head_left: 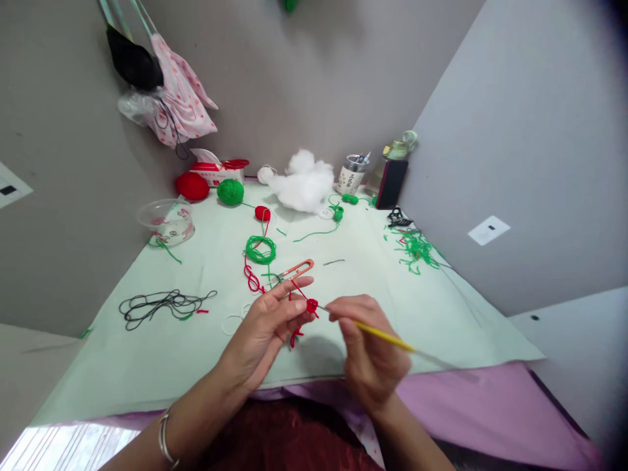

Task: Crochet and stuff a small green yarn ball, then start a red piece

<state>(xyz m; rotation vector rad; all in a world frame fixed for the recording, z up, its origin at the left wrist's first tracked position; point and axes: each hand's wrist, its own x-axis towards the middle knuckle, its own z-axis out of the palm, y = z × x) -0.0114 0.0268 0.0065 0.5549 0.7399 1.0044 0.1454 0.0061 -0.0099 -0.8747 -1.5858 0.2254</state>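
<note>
Between the thumb and fingers of my left hand (269, 327) is a small red crochet piece (312, 305). A red strand runs from it up over my left index finger, and more red yarn (295, 337) hangs below. My right hand (373, 347) grips a crochet hook (383, 334) with a yellow handle, its metal tip at the red piece. Just beyond my left fingers lie orange-handled scissors (300, 268), their blades partly covered by yarn. A coil of green yarn (260, 250) and a loose red strand (252, 279) rest behind my left hand.
White stuffing (305, 183) sits at the back between a green yarn ball (230, 192) and a pen holder (352, 174). A plastic tub (169, 222) and black cord (159, 306) are left. Green scraps (417, 250) and a phone (392, 185) are right.
</note>
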